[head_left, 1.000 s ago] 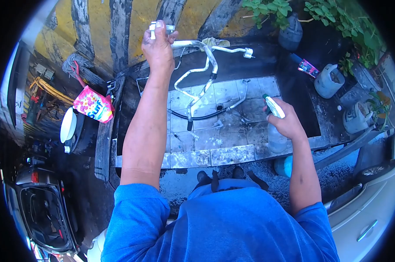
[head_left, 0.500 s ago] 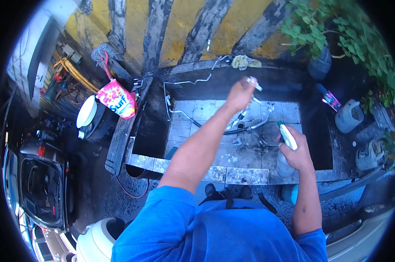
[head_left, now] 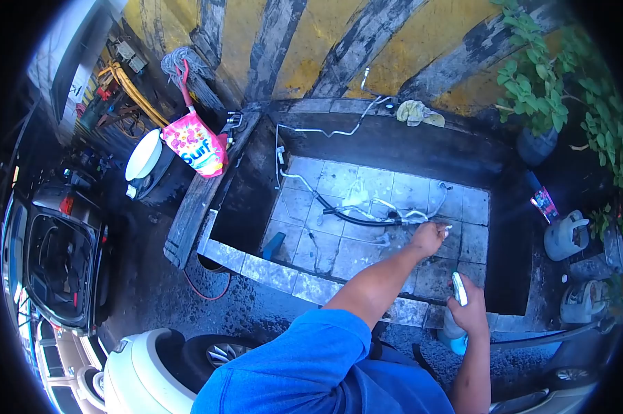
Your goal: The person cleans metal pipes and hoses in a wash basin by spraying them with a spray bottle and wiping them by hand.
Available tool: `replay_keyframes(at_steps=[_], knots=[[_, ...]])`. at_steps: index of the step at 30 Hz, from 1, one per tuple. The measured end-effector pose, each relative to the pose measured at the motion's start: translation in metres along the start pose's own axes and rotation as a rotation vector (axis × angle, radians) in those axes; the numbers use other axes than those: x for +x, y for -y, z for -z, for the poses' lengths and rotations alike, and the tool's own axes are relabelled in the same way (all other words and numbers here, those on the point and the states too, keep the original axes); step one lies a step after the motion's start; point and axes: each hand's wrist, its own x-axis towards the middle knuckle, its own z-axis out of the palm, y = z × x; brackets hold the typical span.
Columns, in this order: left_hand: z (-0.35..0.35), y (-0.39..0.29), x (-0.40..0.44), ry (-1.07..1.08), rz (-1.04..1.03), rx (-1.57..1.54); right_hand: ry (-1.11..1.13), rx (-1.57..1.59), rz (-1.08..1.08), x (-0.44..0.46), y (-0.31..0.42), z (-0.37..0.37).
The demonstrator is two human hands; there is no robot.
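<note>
In the tiled basin, my left hand (head_left: 430, 238) is closed around the end of a thin metal pipe; a small pale tip shows past the fingers. That pipe appears to belong to a hose assembly, whose black hose (head_left: 359, 219) and silver tubes lie across the tiles. My right hand (head_left: 471, 307) grips a spray bottle (head_left: 453, 323) by its neck, over the basin's front rim. The bottle has a white-and-green trigger head and stands nearly upright. Another bent metal pipe (head_left: 318, 130) rests along the basin's back left edge.
A pink Surf detergent bag (head_left: 195, 146) sits on the left ledge beside a white basin (head_left: 144, 155). A cloth (head_left: 420, 114) lies on the back rim. Plastic jugs (head_left: 566, 238) and a potted plant (head_left: 537, 145) stand at right. A car wheel (head_left: 222, 352) is behind me.
My left hand has come down and toward me, lowering the pipe end into the basin. The spray bottle stays in my right hand, slightly lower. The camera view has turned.
</note>
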Motion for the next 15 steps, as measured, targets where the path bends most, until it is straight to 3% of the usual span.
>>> replay_keyframes(at_steps=[3, 4, 7, 10, 11, 13, 15], knots=[[-0.015, 0.017, 0.014, 0.184, -0.126, 0.141, -0.017, -0.025, -0.042, 0.005, -0.007, -0.006], [-0.010, 0.012, 0.013, 0.151, -0.089, 0.121, -0.007, 0.007, -0.079, 0.009, 0.001, -0.005], [0.047, -0.007, 0.027, 0.231, 0.292, -0.066, -0.028, -0.032, -0.022, 0.020, 0.000, -0.013], [0.112, 0.006, 0.057, -0.237, 0.103, -0.183, -0.055, 0.003, -0.051, 0.026, 0.002, -0.022], [0.138, 0.006, 0.074, -0.448, 0.141, -0.081, -0.064, 0.017, -0.067, 0.028, 0.004, -0.027], [0.196, 0.012, 0.114, -0.765, -0.056, -0.047, -0.092, 0.025, -0.108, 0.029, 0.018, -0.032], [0.259, -0.008, 0.145, -0.959, -0.116, 0.032, -0.121, 0.040, -0.156, 0.030, 0.030, -0.039]])
